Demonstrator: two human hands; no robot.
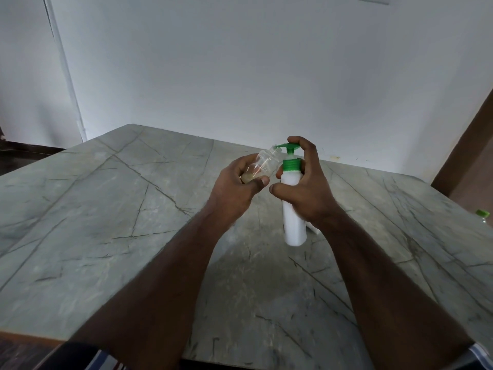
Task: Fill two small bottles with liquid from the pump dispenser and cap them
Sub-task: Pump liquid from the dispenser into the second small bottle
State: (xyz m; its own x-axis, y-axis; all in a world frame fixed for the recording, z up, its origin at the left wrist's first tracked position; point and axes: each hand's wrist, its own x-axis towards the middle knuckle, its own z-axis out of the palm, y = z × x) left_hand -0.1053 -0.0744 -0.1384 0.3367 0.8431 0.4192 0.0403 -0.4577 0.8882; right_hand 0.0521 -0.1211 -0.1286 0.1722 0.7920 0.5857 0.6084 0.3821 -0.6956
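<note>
While my right hand (306, 193) grips the white green-topped pump dispenser (293, 206), my left hand (237, 185) holds a tilted clear plastic bottle (262, 165) at its spout, above the grey stone counter (106, 209).

Centre: the pump dispenser (294, 206), held above the marble table (106, 209), and the tilted small bottle (262, 166) at its green spout block passage between the two hands.
Left half of table: bare stone, open to reach.
Near edge: bare between the forearms.
Right edge: a green-capped bottle (483, 215) stands at the frame border.
Behind dispenser: a small white object (314, 230), partly hidden.
Far side: wall (240, 62) closes the table's back edge.
</note>
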